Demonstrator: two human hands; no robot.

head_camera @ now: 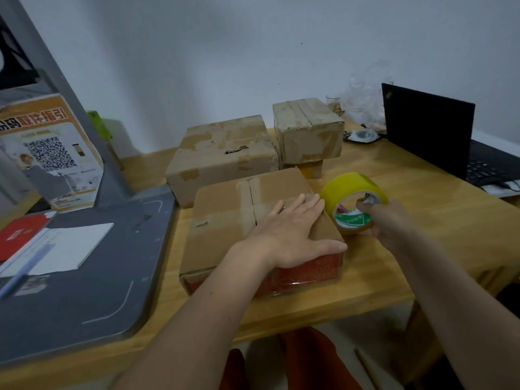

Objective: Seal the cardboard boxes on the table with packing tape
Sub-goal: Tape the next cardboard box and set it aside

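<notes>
Qty: 3 cardboard boxes, nearest [247, 218], rear-left [219, 153], rear-right [308, 130]. 1 tape roll [351, 192]. 1 laptop [427, 128]. 1 pen [25, 270]. 2 hands: left [295, 235], right [385, 220].

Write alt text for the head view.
A left hand presses flat on the nearest cardboard box while the right hand grips a yellow tape roll beside it. Two more boxes sit behind on the wooden table.

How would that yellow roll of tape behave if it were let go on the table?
The yellow tape roll is round and wide, so on its edge it would probably roll, and laid flat it should sit steady. Its glossy side looks slippery, yet the right hand grips it through the hollow core. It looks stiff and fairly light, held one-handed.
</notes>
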